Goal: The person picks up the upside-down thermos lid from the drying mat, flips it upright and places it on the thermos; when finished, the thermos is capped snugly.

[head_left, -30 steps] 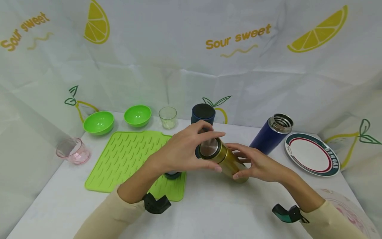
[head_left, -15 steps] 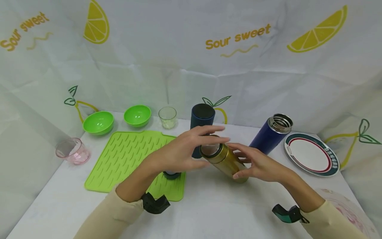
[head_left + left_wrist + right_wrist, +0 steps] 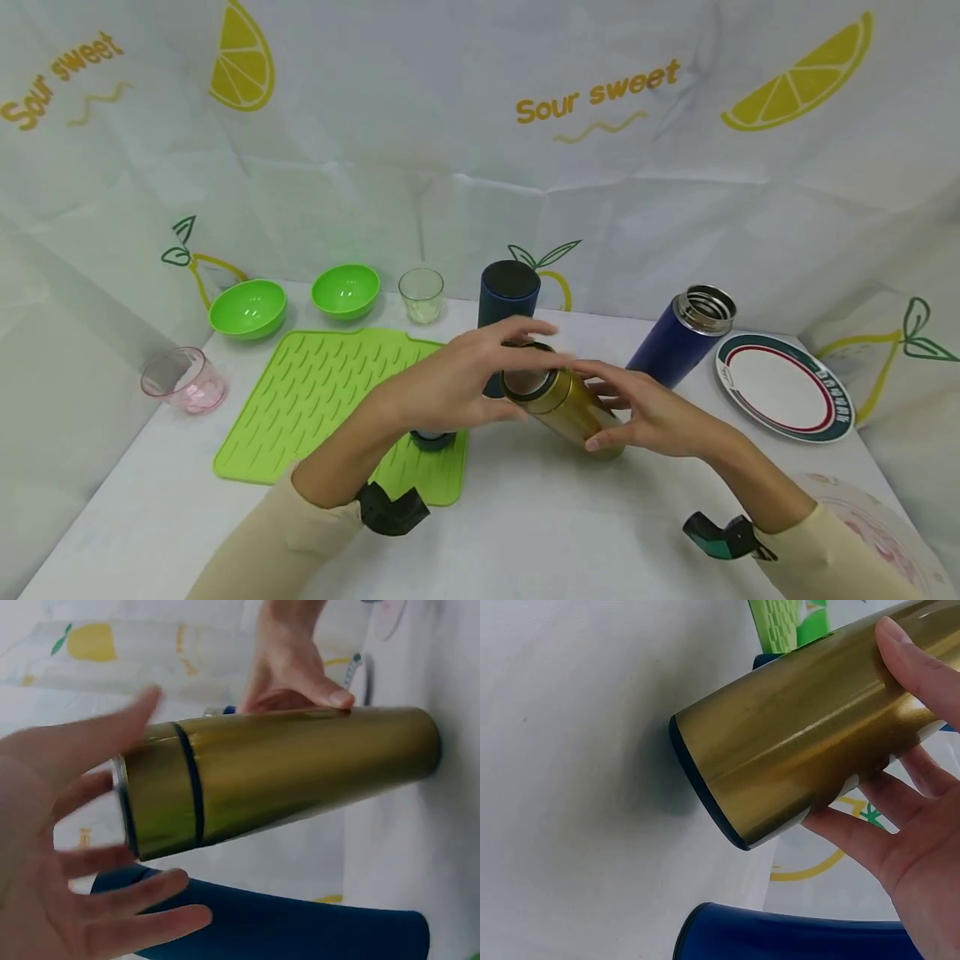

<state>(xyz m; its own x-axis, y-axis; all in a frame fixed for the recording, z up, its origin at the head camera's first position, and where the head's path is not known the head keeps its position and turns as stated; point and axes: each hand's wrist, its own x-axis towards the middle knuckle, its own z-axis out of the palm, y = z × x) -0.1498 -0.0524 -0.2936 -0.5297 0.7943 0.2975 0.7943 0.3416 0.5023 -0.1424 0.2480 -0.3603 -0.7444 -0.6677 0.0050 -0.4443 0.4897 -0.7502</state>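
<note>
A gold thermos stands tilted on the white table, its capped top leaning to the left. My right hand holds its body, thumb on the near side and fingers behind, as the right wrist view also shows at the lower body. Around the steel-topped lid my left hand is spread, thumb and fingers fairly straight and apart; whether a fingertip touches the lid is unclear. Behind the left fingers stands a dark blue thermos with a dark top. To the right is a lidless blue thermos, showing its steel neck.
A green drying mat lies left, with a dark-rimmed round piece partly hidden by my left arm. Green bowls, a clear glass and a pink glass stand beyond it. At right are a rimmed plate and a floral plate.
My left hand's fingers have loosened from the lid and spread, with the thumb drawn back to the left. The right hand and the gold thermos stay nearly still.
</note>
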